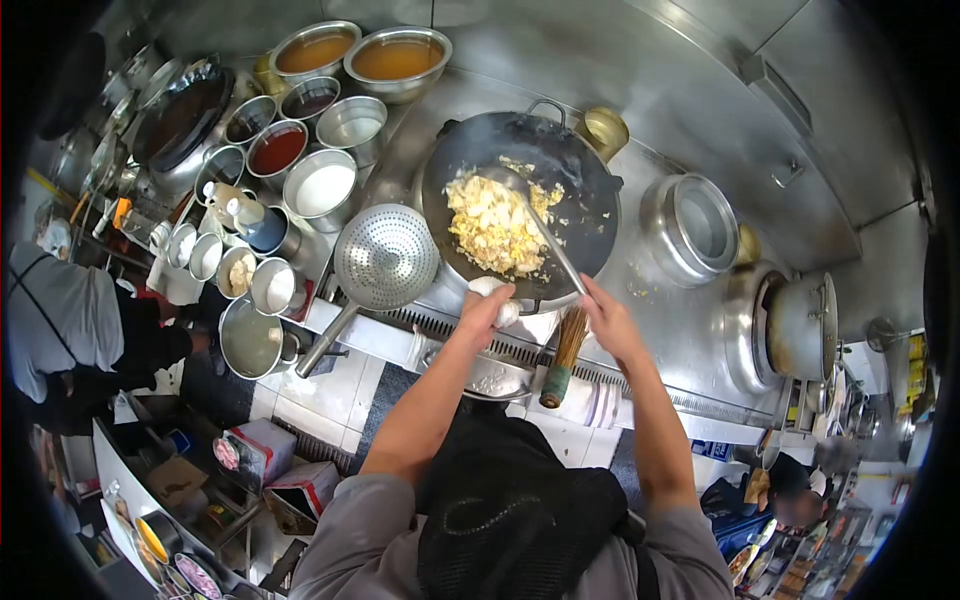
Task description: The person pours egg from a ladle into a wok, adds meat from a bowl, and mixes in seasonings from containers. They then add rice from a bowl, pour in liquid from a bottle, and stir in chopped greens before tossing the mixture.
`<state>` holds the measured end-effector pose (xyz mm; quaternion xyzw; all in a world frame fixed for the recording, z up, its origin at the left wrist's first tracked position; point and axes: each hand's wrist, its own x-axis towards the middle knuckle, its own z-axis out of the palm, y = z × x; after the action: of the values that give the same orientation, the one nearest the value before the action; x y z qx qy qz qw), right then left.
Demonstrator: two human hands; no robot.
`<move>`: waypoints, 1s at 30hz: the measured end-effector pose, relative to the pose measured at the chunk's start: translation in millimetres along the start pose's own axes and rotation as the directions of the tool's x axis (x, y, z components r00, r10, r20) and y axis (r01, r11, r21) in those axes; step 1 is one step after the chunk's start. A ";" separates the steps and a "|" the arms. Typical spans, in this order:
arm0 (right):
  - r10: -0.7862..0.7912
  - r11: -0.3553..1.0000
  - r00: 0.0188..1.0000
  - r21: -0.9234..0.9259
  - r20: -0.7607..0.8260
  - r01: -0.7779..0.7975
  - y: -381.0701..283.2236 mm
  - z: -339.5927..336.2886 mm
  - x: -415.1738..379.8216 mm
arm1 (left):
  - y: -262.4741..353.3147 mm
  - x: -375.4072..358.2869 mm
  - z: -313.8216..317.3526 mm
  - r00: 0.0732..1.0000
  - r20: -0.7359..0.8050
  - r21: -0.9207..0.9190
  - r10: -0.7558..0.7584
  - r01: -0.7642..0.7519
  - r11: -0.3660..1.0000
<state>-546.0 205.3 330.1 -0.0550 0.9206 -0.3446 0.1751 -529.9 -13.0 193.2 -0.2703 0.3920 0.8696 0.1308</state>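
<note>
A large black wok (590,225) stands on the steel range with yellow and white food (490,225), like egg, heaped left of its middle. My left hand (484,312) is closed on a white cloth (507,312) at the wok's near rim. In my right hand (608,318) is the handle of a metal ladle (550,240), whose bowl lies at the top of the food. A bamboo brush (566,360) with a green-wrapped end lies just left of my right hand, below the wok.
Left of the wok rests a perforated strainer (387,257). Beyond it are several bowls of liquids, one with red sauce (278,149). Steel pots (690,228) stand on the right. One person (70,320) is at far left, another (745,510) at lower right.
</note>
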 end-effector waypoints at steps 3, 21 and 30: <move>0.055 0.984 0.985 -0.160 -0.161 -0.081 34.4 -21.4 -39.5 | -3.4 11.6 -4.0 0.998 0.023 -0.051 -0.059 0.060 0.997; -0.018 0.829 0.996 -0.555 0.088 0.064 10.9 -50.3 -96.6 | -24.5 -114.2 18.2 0.999 -0.019 -0.069 0.046 -0.047 0.996; -0.082 0.968 0.993 -0.232 0.085 0.100 19.0 -27.8 -148.7 | -15.5 -165.9 -3.8 0.997 -0.064 -0.049 -0.052 0.049 0.998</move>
<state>-417.0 269.7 379.5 -0.1306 0.9443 -0.2383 0.1858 -385.7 -8.2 276.7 -0.3114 0.3683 0.8658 0.1335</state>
